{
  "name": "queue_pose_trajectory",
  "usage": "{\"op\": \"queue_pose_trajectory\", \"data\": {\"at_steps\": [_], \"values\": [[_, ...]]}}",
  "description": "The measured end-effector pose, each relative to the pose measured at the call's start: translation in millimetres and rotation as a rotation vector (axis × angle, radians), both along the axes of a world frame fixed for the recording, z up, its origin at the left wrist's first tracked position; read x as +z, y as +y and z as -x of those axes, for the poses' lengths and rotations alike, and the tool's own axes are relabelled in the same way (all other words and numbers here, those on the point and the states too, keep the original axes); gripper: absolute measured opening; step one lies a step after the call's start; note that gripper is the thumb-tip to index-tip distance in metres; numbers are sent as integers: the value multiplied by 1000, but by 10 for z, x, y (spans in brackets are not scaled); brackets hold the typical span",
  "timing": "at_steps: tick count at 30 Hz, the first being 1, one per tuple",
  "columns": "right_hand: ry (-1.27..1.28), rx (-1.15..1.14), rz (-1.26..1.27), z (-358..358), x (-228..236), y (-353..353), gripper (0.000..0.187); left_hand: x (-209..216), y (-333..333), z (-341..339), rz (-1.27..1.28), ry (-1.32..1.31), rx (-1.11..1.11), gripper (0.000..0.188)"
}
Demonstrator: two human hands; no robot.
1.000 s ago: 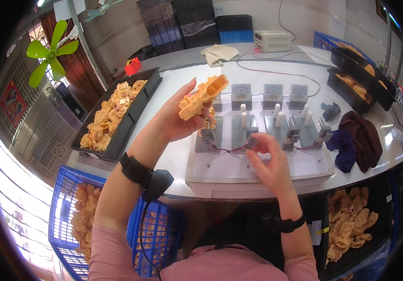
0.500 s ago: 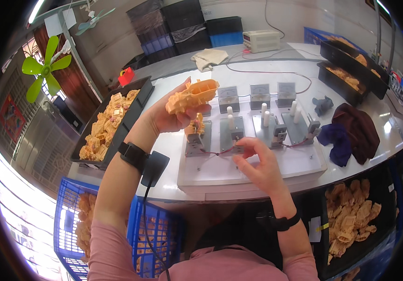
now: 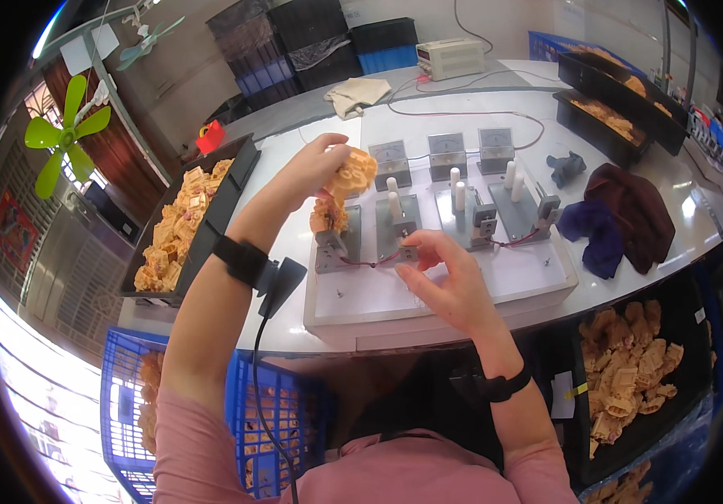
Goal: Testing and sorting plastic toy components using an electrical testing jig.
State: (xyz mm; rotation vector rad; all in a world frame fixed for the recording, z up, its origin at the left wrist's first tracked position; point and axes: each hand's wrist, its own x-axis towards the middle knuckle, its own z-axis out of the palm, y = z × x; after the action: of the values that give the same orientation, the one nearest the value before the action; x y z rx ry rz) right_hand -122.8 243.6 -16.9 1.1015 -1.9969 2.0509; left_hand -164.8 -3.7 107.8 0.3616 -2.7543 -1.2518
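My left hand (image 3: 318, 170) is closed on an orange plastic molded part (image 3: 356, 173), held above the leftmost stations of a white test fixture (image 3: 445, 307). Another orange part (image 3: 328, 217) sits on the left station, just under that hand. At the second station, my right hand (image 3: 450, 281) has its thumb and forefinger around a small grey metal block (image 3: 409, 251) with wires running to it. White upright pegs (image 3: 394, 202) stand on the station's grey plate, with no part on them. Behind the stations are gauge meters (image 3: 448, 156).
A black tray (image 3: 240, 181) of orange parts lies at the left. Blue crates (image 3: 240, 403) and a black bin (image 3: 697, 336) with more parts stand below the table. Dark cloths (image 3: 630, 218) lie at the right, a power supply (image 3: 450, 59) at the back.
My left hand has turned the orange part over and lowered it slightly toward the stations. My right hand stays at the same metal block. The whole view has shifted a little.
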Motion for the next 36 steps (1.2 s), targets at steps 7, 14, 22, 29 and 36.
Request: {"op": "queue_pose_trajectory", "data": {"at_steps": [7,14,22,29,36], "values": [[-14,15,3,12,6,-5,35,-164,268,261,337,-11,-145,64],[1,-13,-3,35,-26,35,36,-357,745,351,607,-180,-223,76],[-34,-107,-49,243,-337,149,42,-88,533,-473,374,216,-194,59],[5,-197,-21,267,-420,165,34,-154,-874,-2668,-31,539,413,42],[28,-290,-180,382,-467,214,27,-2351,-2117,-4789,35,-389,869,48]]}}
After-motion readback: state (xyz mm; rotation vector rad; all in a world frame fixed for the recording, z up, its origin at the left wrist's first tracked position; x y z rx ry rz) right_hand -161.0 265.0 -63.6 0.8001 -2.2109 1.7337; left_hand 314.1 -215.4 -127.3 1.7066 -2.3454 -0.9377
